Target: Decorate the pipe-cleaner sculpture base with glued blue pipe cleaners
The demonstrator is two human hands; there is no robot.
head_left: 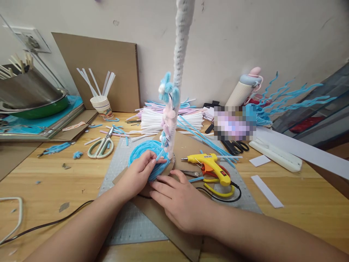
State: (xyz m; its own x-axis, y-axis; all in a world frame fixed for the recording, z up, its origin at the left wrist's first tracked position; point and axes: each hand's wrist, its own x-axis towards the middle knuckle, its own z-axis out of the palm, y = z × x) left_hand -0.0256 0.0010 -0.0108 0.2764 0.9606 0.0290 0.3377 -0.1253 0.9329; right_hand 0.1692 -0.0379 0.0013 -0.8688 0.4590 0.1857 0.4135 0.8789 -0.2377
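Our left hand [141, 173] pinches a blue pipe cleaner [160, 155] against the blue coil [147, 149] on cardboard [160, 227], midway along the surface's near edge. Our right hand [177, 202] lies flat, fingers spread, likely to steady the base.

Probably home craft desk: glue gun [209, 164], scissors [102, 146], pipe cleaners [169, 117].
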